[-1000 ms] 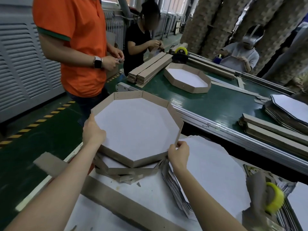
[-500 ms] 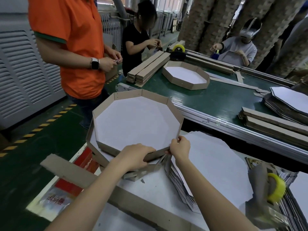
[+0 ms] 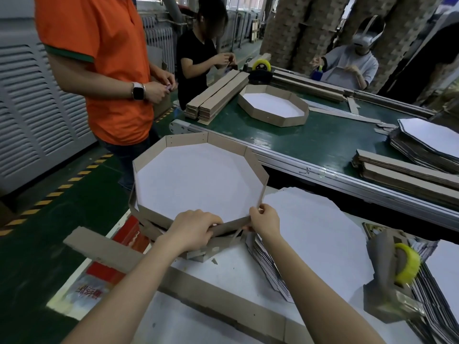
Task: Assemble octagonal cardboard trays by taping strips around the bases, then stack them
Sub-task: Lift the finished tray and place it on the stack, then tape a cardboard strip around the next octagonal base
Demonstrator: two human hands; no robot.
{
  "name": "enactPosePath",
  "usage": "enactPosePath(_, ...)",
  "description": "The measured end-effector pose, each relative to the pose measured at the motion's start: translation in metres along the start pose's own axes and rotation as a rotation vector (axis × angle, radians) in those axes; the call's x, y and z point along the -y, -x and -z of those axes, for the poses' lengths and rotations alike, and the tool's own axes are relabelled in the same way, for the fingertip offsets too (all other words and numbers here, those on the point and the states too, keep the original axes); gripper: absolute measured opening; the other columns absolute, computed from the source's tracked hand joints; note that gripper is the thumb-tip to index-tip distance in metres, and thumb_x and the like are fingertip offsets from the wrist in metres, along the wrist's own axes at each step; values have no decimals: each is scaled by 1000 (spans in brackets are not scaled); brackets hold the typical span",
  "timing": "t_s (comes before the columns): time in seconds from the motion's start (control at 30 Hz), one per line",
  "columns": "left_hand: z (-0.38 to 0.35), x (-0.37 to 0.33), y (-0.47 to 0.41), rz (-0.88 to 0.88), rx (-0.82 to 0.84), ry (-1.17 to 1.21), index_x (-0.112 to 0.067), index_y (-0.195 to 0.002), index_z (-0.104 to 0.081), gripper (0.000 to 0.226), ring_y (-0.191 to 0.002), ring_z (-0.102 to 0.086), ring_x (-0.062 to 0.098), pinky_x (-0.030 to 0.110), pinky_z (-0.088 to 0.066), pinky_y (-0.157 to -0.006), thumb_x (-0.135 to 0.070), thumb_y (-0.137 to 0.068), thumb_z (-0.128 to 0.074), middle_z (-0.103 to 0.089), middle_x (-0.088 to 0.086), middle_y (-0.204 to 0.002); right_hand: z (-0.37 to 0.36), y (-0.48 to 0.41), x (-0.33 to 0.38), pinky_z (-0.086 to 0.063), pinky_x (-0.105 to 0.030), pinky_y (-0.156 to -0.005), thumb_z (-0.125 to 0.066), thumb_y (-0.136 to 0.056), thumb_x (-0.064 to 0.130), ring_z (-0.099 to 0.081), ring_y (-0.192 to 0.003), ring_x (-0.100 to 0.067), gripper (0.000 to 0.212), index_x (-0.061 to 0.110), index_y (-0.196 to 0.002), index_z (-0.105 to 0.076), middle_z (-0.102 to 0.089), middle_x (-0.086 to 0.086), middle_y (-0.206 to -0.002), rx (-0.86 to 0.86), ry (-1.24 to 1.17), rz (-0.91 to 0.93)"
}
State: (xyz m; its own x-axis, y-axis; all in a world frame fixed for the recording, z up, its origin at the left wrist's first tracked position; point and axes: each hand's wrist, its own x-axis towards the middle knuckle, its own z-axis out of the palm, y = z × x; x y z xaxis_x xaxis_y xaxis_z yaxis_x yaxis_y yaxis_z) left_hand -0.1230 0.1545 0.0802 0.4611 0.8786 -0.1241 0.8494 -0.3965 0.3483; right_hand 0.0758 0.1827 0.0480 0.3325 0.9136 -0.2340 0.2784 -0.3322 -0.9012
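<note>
A person's two bare arms reach forward over a white counter [image 3: 236,269]. An octagonal cardboard tray [image 3: 186,140], with a white base and low brown walls, sits on top of a short stack of trays [image 3: 146,225] at the counter's far left edge. The left hand [image 3: 193,229] curls over the tray's near wall, its grip clamped on the cardboard. The right hand [image 3: 264,219] is just beside it at the near right corner, its grip pinched on the wall's end between thumb and fingers. A long brown strip [image 3: 223,304] lies flat across the counter under both forearms. To the right of the tray lies a pile of white octagonal bases [image 3: 310,234], and further right stands a tape dispenser [image 3: 387,294] with a yellow roll. Beyond the counter runs a green conveyor belt [image 3: 310,145]. On it are a second tray [image 3: 273,120], bundles of strips [image 3: 216,95] to the left, more strips [image 3: 402,175] and bases [image 3: 427,137] to the right. A person in an orange shirt [image 3: 104,70] stands at the left, one in black [image 3: 198,55] behind, and one in grey [image 3: 352,68] across the belt.
</note>
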Motion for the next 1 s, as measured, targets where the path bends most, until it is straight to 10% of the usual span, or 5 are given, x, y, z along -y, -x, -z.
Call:
enactPosePath(0.2, 10, 0, 3, 53, -23, 151, -39, -110, -65, 20, -89, -58, 2, 28, -50, -75, -33, -95, -52, -65, -19, -104, 10, 24, -21, -51, -33, -61, -45, -102, 33, -59, -65, -17, 28, 13, -94, -62, -65, -2, -81, -69, -129, 52)
enactPosePath(0.37, 21, -6, 13, 79, -220, 321, -35, -105, -70, 18, -93, -60, 1, 34, -53, -85, -31, -95, -55, -68, -21, -101, -7, 79, -85, -47, -29, -73, -57, -94, 26, -58, -81, -13, 16, 17, -99, -70, -64, 6, -88, 164, 468, 254)
enactPosePath(0.53, 25, -12, 31, 50, -348, 654, -31, -93, -72, 20, -74, -66, -1, 21, -52, -69, -16, -93, -60, -71, -16, -78, -42, 115, -114, -38, -40, -108, -71, -78, 59, -38, -134, -23, 85, 15, -145, -41, -45, -4, -145, 531, 913, 296)
enactPosePath(0.77, 29, -4, 64, 69, -407, 898, -28, -91, -72, 20, -71, -70, 10, 14, -53, -62, -12, -93, -60, -73, -11, -81, -55, 121, -117, -47, -34, -83, -65, -90, 37, -57, -107, -25, 32, 15, -113, -60, -60, -5, -114, 410, 907, 362)
enactPosePath(1.0, 30, 10, 88, 308, -378, 995, -19, -91, -71, 19, -57, -65, 10, 20, -48, -52, -9, -94, -55, -73, -2, -71, -43, 121, -83, -41, -34, -98, -68, -71, 63, -48, -116, -15, 68, 30, -128, -51, -50, 7, -121, 378, 822, 370)
